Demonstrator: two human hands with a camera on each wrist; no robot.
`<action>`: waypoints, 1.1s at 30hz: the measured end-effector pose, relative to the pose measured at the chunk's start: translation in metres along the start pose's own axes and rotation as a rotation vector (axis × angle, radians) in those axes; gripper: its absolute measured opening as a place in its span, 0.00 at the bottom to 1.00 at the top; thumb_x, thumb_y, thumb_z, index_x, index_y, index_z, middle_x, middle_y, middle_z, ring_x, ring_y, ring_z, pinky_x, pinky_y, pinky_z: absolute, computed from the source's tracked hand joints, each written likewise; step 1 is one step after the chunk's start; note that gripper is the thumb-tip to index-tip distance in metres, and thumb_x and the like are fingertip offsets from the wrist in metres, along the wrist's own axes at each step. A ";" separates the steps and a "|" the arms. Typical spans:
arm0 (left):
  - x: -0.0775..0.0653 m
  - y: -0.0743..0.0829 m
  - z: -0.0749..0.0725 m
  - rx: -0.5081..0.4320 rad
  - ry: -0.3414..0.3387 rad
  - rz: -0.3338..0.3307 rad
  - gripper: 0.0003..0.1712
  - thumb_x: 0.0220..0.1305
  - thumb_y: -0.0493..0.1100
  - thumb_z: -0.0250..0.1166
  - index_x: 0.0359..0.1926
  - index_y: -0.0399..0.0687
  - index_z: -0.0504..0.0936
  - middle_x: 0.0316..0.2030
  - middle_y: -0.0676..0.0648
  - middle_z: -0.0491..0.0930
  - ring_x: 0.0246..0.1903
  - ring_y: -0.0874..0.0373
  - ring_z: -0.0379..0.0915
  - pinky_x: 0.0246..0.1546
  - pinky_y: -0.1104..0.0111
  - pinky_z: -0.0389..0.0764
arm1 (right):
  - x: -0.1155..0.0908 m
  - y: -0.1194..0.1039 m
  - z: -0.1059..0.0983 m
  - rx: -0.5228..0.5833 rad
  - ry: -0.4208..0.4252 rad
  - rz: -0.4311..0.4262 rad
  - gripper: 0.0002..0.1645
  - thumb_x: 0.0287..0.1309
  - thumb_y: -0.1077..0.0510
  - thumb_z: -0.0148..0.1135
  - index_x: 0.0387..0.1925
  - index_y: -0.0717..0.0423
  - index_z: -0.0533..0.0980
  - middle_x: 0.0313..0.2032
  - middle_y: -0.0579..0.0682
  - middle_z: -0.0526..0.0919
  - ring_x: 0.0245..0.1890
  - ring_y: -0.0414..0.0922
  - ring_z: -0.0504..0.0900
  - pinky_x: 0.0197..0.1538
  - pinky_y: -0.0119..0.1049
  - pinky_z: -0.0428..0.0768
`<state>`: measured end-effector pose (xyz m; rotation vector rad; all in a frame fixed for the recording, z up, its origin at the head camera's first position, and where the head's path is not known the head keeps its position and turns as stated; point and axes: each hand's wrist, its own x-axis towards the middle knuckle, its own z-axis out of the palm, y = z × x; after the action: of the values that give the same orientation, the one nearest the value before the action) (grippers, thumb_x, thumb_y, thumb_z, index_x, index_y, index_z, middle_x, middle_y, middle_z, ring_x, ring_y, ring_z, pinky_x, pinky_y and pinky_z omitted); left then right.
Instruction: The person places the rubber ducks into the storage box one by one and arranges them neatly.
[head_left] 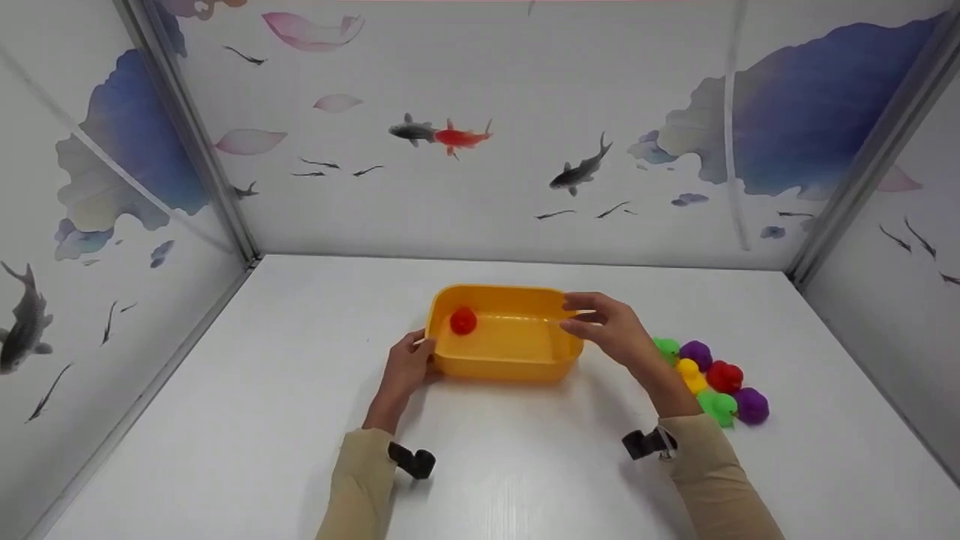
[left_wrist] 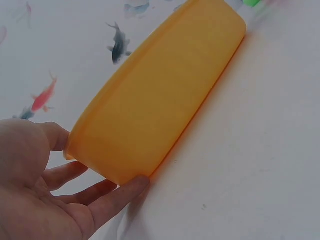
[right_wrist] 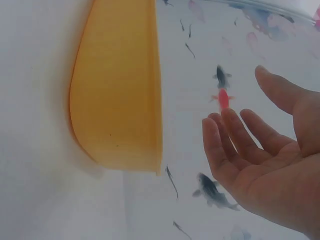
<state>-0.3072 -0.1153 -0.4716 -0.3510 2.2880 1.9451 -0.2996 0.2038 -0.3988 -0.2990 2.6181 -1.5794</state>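
A yellow plastic tub (head_left: 502,369) stands on the white table, with a small round red toy (head_left: 463,321) inside it near the left end. At the tub's left end my left hand (head_left: 407,365) holds on. In the left wrist view, the thumb of that hand (left_wrist: 40,185) lies at the rim and its fingers reach along the end wall to the bottom edge. My right hand (head_left: 607,326) hovers by the tub's right end, holding nothing. The right wrist view shows this hand (right_wrist: 265,160) with spread, relaxed fingers, apart from the tub's wall (right_wrist: 117,95).
Several small rubber ducks lie in a cluster right of my right forearm, among them a green duck (head_left: 718,407), a red duck (head_left: 724,376) and a purple duck (head_left: 752,406). White panels (head_left: 480,217) painted with fish enclose the table at the back and sides.
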 end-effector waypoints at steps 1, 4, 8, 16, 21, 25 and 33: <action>0.000 0.000 -0.001 -0.002 0.002 0.000 0.28 0.76 0.48 0.51 0.73 0.47 0.66 0.61 0.39 0.77 0.43 0.55 0.80 0.50 0.65 0.86 | 0.000 0.001 -0.002 -0.006 -0.005 0.008 0.36 0.62 0.45 0.67 0.68 0.51 0.70 0.65 0.56 0.76 0.64 0.54 0.77 0.65 0.46 0.78; -0.001 -0.001 -0.004 -0.008 0.011 -0.003 0.28 0.76 0.48 0.51 0.73 0.47 0.66 0.61 0.40 0.77 0.43 0.54 0.80 0.52 0.64 0.86 | -0.001 0.003 -0.010 -0.012 -0.021 0.023 0.35 0.63 0.45 0.66 0.69 0.50 0.69 0.65 0.55 0.76 0.62 0.52 0.79 0.65 0.43 0.79; -0.001 -0.005 -0.005 -0.016 0.013 -0.006 0.28 0.76 0.47 0.52 0.72 0.46 0.66 0.61 0.39 0.77 0.43 0.54 0.80 0.53 0.63 0.86 | -0.005 0.011 -0.028 -0.031 -0.023 0.031 0.37 0.63 0.42 0.65 0.69 0.49 0.69 0.66 0.53 0.75 0.61 0.51 0.80 0.63 0.38 0.80; 0.000 -0.005 -0.001 -0.022 0.013 0.002 0.28 0.76 0.47 0.51 0.72 0.45 0.66 0.61 0.38 0.77 0.43 0.53 0.81 0.51 0.63 0.86 | -0.023 0.037 -0.080 0.016 -0.020 0.123 0.38 0.61 0.32 0.61 0.67 0.45 0.71 0.68 0.53 0.73 0.65 0.56 0.75 0.71 0.57 0.70; 0.000 -0.004 0.001 -0.025 0.004 -0.001 0.28 0.76 0.48 0.52 0.72 0.46 0.66 0.61 0.38 0.76 0.43 0.53 0.80 0.50 0.64 0.87 | -0.034 0.056 -0.104 0.004 0.039 0.107 0.38 0.63 0.32 0.58 0.68 0.44 0.69 0.68 0.52 0.73 0.61 0.44 0.79 0.71 0.55 0.71; 0.000 -0.002 0.002 -0.022 0.004 -0.005 0.28 0.75 0.48 0.52 0.72 0.46 0.66 0.61 0.38 0.77 0.42 0.54 0.80 0.48 0.65 0.87 | -0.042 0.072 -0.120 0.018 0.076 0.143 0.40 0.62 0.31 0.58 0.70 0.43 0.67 0.69 0.51 0.71 0.61 0.42 0.76 0.74 0.58 0.65; 0.000 0.000 0.003 -0.020 -0.003 0.003 0.28 0.76 0.48 0.51 0.72 0.46 0.66 0.61 0.38 0.77 0.43 0.54 0.81 0.48 0.65 0.87 | -0.053 0.098 -0.139 0.037 0.143 0.205 0.45 0.62 0.31 0.58 0.74 0.46 0.62 0.74 0.58 0.62 0.73 0.63 0.60 0.74 0.71 0.51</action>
<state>-0.3073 -0.1128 -0.4723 -0.3462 2.2696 1.9705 -0.2826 0.3792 -0.4218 0.0856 2.6166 -1.6329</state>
